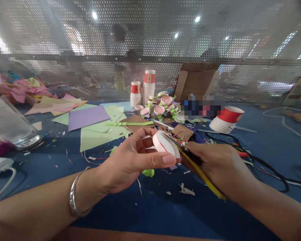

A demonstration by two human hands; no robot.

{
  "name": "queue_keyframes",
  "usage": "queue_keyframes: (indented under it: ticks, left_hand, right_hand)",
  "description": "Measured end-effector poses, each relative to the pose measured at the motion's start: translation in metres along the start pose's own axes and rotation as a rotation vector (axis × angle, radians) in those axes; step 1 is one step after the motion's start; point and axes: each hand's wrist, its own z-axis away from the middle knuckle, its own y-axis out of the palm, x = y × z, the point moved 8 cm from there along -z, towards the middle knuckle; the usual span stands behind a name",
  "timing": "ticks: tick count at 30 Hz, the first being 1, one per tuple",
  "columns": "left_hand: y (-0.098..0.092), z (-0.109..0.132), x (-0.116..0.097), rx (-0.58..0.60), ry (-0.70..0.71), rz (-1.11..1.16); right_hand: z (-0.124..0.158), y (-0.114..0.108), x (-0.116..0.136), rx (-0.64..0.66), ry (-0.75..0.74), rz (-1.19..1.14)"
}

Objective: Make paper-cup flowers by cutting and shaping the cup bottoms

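My left hand (134,157) pinches a white paper-cup bottom with a red rim line (165,144) between thumb and fingers, above the blue table. My right hand (219,165) grips yellow-handled scissors (203,175), whose dark blades meet the cup piece at its right edge. A silver bracelet (76,195) circles my left wrist. Paper scraps lie on the table below both hands.
Sheets of green, purple and pink paper (90,117) lie at the left. Stacked red-and-white paper cups (149,85) stand at the back, one cup (227,118) lies on its side at the right. A cardboard box (197,80), a clear glass (7,124) and black cables (266,167) are nearby.
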Motion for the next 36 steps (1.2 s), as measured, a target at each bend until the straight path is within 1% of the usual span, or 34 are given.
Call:
queue_keyframes:
  ticks: [3,8,15,18,22,27,36]
  left_hand:
    - [-0.003,0.0,0.001,-0.054,0.044,0.021]
    - [-0.006,-0.001,0.0,-0.05,0.07,0.016]
    - [0.004,-0.002,-0.001,0.064,0.029,-0.018]
    - [0.004,-0.002,-0.001,0.069,0.012,-0.042]
    - [0.003,-0.002,0.0,0.073,-0.006,-0.009]
    - [0.003,-0.002,0.001,0.065,-0.021,0.021]
    - [0.006,-0.003,-0.002,0.133,-0.034,0.054]
  right_hand:
    - [0.0,0.003,-0.001,0.006,0.007,0.033]
    - [0.001,0.008,-0.004,0.021,0.035,0.044]
    - [0.002,0.008,-0.002,0.06,0.036,-0.003]
    - [0.003,0.006,-0.002,0.039,0.028,0.004]
    - [0.004,0.003,-0.002,0.018,0.016,0.011]
    - [0.004,0.001,-0.002,0.027,0.015,0.002]
    - [0.004,0.0,-0.003,0.001,0.018,0.027]
